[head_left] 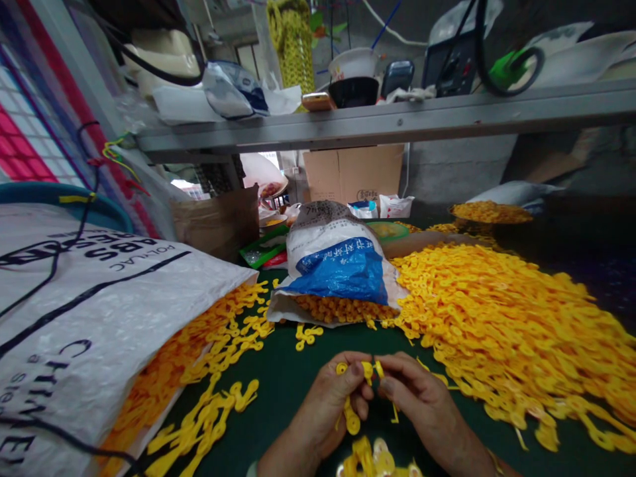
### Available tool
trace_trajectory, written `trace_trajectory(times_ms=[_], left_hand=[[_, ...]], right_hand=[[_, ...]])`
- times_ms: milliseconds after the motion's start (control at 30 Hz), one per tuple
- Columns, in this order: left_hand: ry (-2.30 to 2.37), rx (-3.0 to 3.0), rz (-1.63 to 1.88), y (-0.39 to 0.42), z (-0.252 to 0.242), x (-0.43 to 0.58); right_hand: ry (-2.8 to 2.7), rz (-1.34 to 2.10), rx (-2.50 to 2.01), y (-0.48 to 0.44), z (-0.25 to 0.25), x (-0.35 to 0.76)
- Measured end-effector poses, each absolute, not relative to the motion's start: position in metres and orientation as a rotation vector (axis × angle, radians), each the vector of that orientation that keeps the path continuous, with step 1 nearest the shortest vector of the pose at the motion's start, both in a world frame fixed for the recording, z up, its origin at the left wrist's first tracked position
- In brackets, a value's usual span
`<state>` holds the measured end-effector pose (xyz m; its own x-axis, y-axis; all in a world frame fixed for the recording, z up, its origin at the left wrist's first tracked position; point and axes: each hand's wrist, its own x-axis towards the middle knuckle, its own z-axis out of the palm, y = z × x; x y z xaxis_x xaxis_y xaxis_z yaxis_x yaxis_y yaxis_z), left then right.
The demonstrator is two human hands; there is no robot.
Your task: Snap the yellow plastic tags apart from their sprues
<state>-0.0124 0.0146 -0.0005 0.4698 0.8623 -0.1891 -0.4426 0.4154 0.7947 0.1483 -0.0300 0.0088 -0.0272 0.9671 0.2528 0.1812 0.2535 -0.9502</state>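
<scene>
My left hand (342, 391) is closed on a yellow plastic piece (352, 419) with round ends, which sticks out above and below the fingers. Close beside it, my right hand (415, 391) pinches another small yellow plastic part (379, 370), a thin strip of it hanging under the fingertips. The two parts nearly meet between my hands; whether they touch I cannot tell. Just below, at the bottom edge, lies a small cluster of yellow pieces (375, 460), partly cut off. Fingers hide much of both held parts.
A big heap of yellow pieces (501, 318) covers the right side. Ahead, a white and blue bag (338, 265) spills small yellow parts. At left lies a large white sack (124, 285) with yellow pieces at its mouth. A grey shelf beam (348, 129) crosses above the green table (278, 377).
</scene>
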Motion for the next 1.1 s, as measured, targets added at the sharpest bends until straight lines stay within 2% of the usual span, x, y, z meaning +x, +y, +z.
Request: trace_trajectory(times_ms=[500, 767, 1100], left_hand=[[0.675, 0.745, 0.937, 0.013, -0.001, -0.01], [0.66, 0.76, 0.961, 0.012, 0.0, -0.008], [0.676, 0.757, 0.955, 0.013, -0.004, -0.011]], right_hand=[[-1.467, 0.914, -1.151, -0.027, 0.0, 0.144], [-1.348, 1.056, -1.123, -0.028, -0.003, 0.146], [-1.379, 0.987, -1.098, -0.026, -0.005, 0.146]])
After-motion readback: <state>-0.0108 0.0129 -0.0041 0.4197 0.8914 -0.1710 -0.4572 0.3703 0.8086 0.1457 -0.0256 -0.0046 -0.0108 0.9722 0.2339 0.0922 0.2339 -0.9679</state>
